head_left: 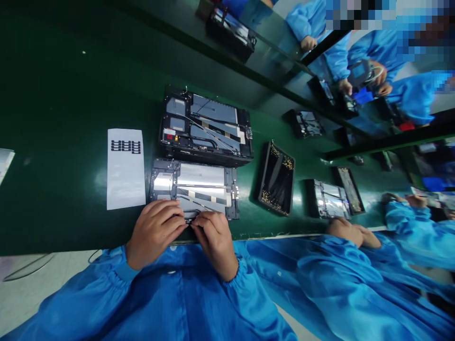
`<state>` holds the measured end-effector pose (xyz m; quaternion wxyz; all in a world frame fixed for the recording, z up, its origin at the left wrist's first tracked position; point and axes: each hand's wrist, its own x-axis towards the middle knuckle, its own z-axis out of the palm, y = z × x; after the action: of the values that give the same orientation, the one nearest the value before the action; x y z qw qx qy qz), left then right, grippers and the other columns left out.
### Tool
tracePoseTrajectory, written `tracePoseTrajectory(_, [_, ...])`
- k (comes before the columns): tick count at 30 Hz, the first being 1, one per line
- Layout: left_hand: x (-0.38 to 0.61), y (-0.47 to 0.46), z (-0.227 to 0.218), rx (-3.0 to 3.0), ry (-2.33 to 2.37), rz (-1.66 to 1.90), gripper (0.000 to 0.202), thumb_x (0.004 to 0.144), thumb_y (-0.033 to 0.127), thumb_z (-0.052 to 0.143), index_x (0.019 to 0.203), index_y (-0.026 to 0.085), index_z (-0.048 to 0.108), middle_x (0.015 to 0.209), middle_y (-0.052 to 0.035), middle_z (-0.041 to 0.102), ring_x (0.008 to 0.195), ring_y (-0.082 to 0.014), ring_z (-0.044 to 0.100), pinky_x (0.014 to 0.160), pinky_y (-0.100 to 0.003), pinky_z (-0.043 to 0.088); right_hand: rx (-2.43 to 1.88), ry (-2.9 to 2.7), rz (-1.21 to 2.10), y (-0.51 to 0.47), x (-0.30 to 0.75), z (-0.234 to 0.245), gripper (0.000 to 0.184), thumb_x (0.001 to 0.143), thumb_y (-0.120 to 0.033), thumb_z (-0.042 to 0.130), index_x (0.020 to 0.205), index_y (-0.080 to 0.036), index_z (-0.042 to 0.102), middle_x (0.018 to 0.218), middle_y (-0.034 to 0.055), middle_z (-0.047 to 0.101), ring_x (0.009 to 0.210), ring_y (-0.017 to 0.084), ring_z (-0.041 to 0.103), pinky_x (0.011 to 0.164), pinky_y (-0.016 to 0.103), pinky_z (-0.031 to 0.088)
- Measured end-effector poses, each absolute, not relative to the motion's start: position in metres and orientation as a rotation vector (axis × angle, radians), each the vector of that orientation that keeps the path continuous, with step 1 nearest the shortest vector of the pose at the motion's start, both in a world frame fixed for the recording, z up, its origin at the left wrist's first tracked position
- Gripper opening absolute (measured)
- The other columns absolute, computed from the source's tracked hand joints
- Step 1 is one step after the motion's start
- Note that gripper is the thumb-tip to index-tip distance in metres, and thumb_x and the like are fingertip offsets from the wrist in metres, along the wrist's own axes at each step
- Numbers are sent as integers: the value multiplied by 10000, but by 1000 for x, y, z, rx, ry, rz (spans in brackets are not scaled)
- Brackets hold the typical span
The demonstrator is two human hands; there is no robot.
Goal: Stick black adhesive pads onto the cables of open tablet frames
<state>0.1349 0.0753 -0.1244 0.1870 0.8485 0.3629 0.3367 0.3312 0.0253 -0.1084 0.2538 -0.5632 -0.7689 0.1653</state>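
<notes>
In my head view, my left hand (157, 233) and right hand (216, 237) meet, fingertips bunched, at the near edge of an opened device chassis (201, 176); whether they grasp any tiny part, I cannot tell. Beyond my grip sits a similar chassis stack (216, 115); leftward, a white sticker sheet (125, 184); rightward, a black tray (274, 179).

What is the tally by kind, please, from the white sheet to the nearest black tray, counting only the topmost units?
White sticker sheet: 1
Open electronic units (front unit, rear unit): 2
Black parts tray: 1
Total: 4
</notes>
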Motion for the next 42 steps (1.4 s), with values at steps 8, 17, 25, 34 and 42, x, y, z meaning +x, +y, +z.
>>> tracePoseTrajectory(8, [134, 74, -124, 2392, 1019, 921, 75, 945, 179, 622, 913, 219, 676, 1010, -8, 732, 1158, -220, 642, 1008, -411, 480, -1512, -2088, 426, 25, 331, -107, 92, 1007, -149, 568, 1045, -200, 633, 1006, 70, 670, 947, 212, 584, 834, 360, 464])
tracePoseTrajectory(17, [134, 74, -125, 2406, 1014, 919, 89, 957, 191, 606, 921, 234, 676, 1016, -3, 731, 1164, -218, 641, 1013, -409, 480, -1509, -2096, 410, 22, 331, -113, 132, 1013, -143, 548, 1080, -222, 630, 1026, 65, 683, 958, 208, 589, 852, 377, 465])
tracePoseTrajectory(25, [135, 74, -125, 2393, 1031, 934, 103, 936, 165, 621, 902, 232, 691, 999, -1, 737, 1148, -222, 652, 996, -417, 495, -1521, -2083, 417, 25, 328, -108, 139, 1016, -144, 538, 1076, -220, 638, 1016, 65, 693, 956, 207, 611, 842, 378, 480])
tracePoseTrajectory(34, [134, 74, -127, 2367, 1022, 908, 95, 922, 166, 642, 1004, 213, 636, 1012, -13, 739, 1179, -228, 647, 1042, -424, 481, -1388, -2048, 393, 18, 337, -121, 222, 976, -118, 599, 1175, -213, 629, 1083, 84, 699, 1035, 205, 648, 899, 390, 542])
tracePoseTrajectory(42, [108, 69, -113, 2069, 1152, 1144, 206, 887, 120, 640, 1043, 225, 558, 1180, -65, 697, 1236, -226, 613, 1062, -444, 505, -1266, -2236, 80, 12, 341, -128, 460, 944, -155, 633, 1394, -223, 568, 1123, 107, 696, 1072, 239, 660, 953, 452, 576])
